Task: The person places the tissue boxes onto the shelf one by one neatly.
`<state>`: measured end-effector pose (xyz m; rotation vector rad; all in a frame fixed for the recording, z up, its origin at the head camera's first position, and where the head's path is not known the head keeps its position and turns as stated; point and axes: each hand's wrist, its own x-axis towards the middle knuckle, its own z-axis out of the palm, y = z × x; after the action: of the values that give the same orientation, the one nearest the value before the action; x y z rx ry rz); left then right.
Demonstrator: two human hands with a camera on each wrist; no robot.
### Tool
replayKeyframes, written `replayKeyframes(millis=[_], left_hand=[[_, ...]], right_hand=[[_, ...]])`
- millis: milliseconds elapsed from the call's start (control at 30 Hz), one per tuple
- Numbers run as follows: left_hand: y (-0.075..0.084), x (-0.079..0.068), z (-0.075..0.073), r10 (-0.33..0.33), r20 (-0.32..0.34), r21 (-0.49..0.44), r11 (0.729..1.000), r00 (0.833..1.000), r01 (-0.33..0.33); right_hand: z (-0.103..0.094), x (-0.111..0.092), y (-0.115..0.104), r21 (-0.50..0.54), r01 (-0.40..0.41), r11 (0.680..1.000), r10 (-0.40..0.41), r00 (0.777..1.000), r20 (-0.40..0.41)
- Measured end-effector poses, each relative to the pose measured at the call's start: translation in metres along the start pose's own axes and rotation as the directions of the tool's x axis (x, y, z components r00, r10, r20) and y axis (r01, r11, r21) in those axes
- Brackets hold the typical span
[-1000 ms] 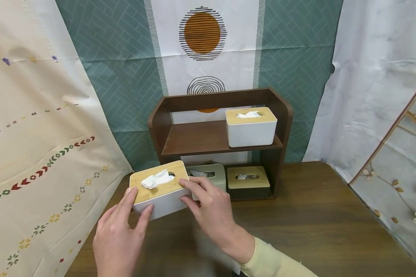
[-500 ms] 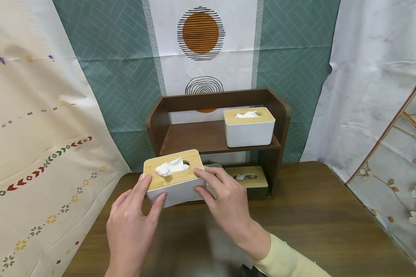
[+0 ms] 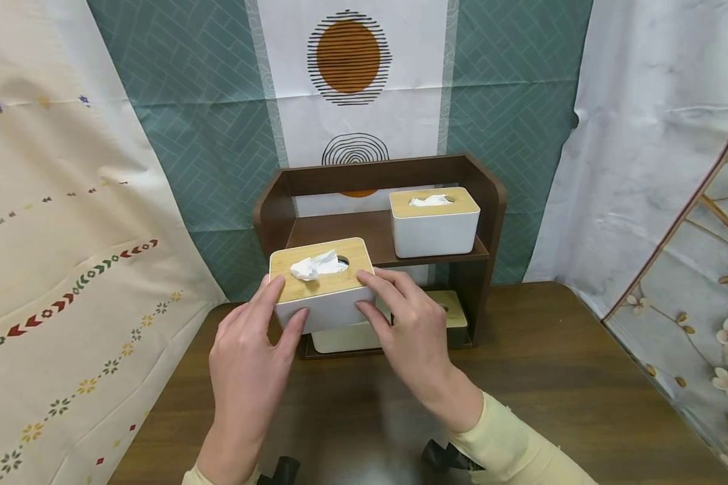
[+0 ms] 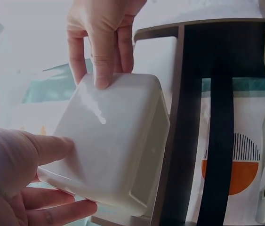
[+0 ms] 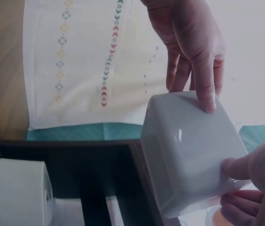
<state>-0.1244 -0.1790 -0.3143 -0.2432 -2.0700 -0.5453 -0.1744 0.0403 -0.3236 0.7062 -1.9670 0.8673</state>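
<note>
A white tissue box (image 3: 323, 288) with a bamboo lid and a tissue poking from its slot is held in the air before the shelf, slightly tilted. My left hand (image 3: 251, 364) grips its left end, thumb on the white front and fingers at the lid's edge. At the right end, my right hand (image 3: 417, 330) pinches it between thumb and fingers. Both wrist views show the box from below; the left wrist view has the left hand (image 4: 10, 169) at lower left, and the right wrist view has the right hand (image 5: 264, 174) at lower right.
A dark brown two-tier shelf (image 3: 491, 229) stands on the wooden table (image 3: 540, 377). Its upper tier bears another white tissue box (image 3: 437, 234) at the right. Below are a pale green tissue box (image 3: 346, 339) and a dark one with a wooden lid (image 3: 455, 313), both partly hidden.
Both hands have carried the white tissue box up and to the right, nearer the upper tier. It now covers more of the pale green box, and its tilt has lessened.
</note>
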Motion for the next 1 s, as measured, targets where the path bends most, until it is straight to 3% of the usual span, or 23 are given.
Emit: replayKeyframes(millis=[500, 1000], left_hand=[[-0.006, 0.031, 0.026, -0.033, 0.061, -0.026, 0.999, 0.998, 0.034], [-0.012, 0.057, 0.041, -0.062, 0.076, -0.056, 0.996, 0.995, 0.067]], right_hand=[[0.006, 0.024, 0.019, -0.030, -0.014, 0.999, 0.014, 1.000, -0.024], [0.013, 0.047, 0.023, -0.064, -0.012, 0.998, 0.009, 0.999, -0.049]])
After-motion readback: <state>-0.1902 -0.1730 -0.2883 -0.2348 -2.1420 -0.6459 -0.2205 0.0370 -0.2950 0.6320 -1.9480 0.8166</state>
